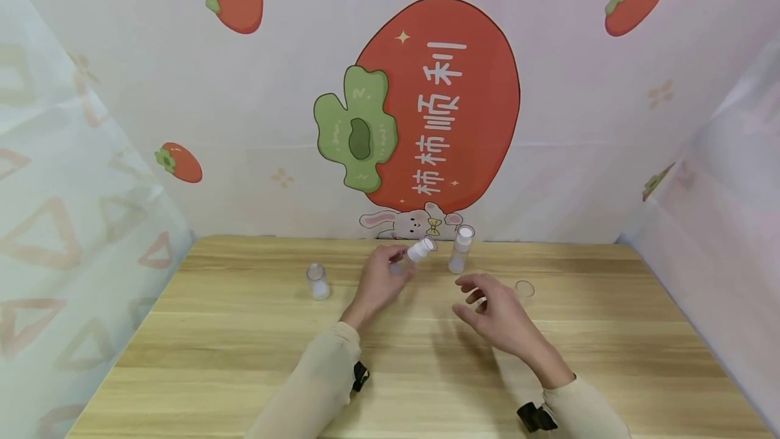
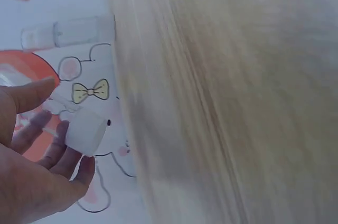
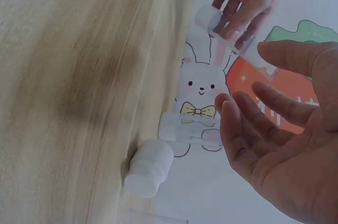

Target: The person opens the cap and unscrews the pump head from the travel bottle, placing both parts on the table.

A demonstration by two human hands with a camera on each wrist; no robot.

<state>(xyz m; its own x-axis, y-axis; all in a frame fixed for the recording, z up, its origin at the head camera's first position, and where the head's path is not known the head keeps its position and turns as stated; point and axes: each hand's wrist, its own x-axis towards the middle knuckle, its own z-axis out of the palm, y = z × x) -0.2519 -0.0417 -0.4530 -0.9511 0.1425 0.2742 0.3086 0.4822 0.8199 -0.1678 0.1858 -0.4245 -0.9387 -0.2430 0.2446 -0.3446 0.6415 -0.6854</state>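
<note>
1. The right hand [image 1: 500, 317] hung above the table [image 1: 244, 358], fingers spread and loosely bent.
2. Left of the left hand [image 1: 378, 283], a short bottle [image 1: 319, 284] stood upright.
3. The left hand pinched the held bottle [image 1: 419, 250] in the air; its long axis slanted, clear end pointing up and rightward.
4. Toward the back wall [image 1: 274, 202], the far bottle [image 1: 460, 249] stood upright.

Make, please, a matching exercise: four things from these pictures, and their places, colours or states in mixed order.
1. Tilted container
2. Right hand
3. Leftmost container
4. Rabbit's bow

A. yellow
B. on the wooden table, left of both hands
C. held in the left hand
D. holding nothing

Pairs: 1-C, 2-D, 3-B, 4-A
</note>
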